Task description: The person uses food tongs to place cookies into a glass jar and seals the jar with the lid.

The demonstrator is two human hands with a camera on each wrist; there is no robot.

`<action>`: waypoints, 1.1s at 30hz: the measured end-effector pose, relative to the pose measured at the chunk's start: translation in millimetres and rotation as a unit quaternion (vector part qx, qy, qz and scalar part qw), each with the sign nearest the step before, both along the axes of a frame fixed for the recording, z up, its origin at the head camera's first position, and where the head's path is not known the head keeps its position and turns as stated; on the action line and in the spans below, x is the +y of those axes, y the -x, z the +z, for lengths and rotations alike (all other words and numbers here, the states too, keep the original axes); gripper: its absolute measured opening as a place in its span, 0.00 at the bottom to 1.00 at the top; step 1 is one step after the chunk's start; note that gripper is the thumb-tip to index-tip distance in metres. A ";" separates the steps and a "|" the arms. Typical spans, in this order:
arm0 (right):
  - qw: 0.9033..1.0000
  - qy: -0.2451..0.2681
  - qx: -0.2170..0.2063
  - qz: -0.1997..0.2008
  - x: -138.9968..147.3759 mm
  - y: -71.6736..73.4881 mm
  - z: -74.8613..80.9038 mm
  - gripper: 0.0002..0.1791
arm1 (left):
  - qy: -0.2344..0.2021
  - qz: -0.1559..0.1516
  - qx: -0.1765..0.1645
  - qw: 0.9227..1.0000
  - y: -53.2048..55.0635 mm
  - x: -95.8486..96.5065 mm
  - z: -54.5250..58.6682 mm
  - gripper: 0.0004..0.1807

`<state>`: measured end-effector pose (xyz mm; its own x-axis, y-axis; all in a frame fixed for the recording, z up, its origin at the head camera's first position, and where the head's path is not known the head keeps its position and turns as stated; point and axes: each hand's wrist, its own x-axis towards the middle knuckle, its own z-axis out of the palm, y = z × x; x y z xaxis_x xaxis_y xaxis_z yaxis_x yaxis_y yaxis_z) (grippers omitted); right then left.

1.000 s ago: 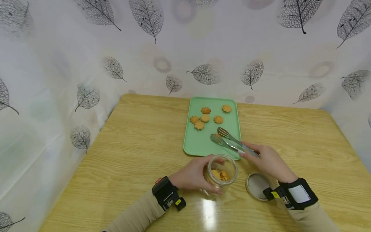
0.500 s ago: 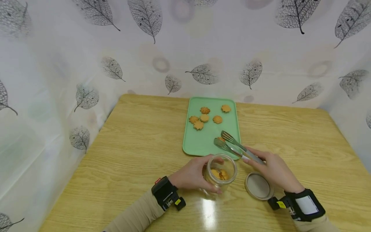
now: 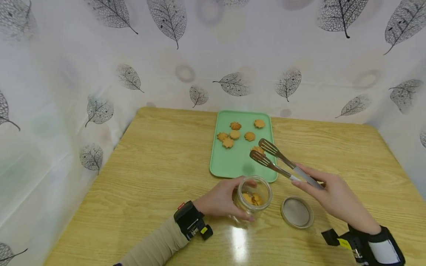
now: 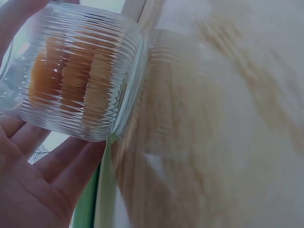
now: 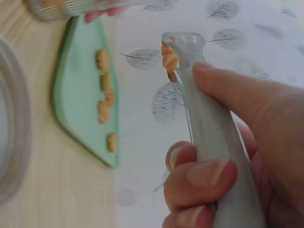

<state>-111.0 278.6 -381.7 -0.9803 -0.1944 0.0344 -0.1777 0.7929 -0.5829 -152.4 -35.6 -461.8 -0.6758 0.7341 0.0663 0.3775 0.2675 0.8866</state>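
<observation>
Obliquely, the tongs (image 3: 303, 173) point forward-left from the right hand's (image 3: 336, 197) gripping fingers (image 5: 204, 175), the left hand (image 3: 223, 199) holding a jar (image 4: 118, 61).

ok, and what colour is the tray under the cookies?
Light green; the tray shows best in the head view.

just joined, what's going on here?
A person is moving cookies with tongs. The right hand grips the tongs, which pinch one cookie above the green tray. The left hand holds an open glass jar with a few cookies inside. Six more cookies lie on the tray, and a round lid sits on the table beside the jar. The pinched cookie isn't in the jar yet.
</observation>
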 end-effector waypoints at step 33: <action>0.994 0.012 -0.038 0.103 19.1 -52.2 21.1 0.31 | -0.006 0.000 -0.010 1.000 -0.4 -1.4 0.4 0.48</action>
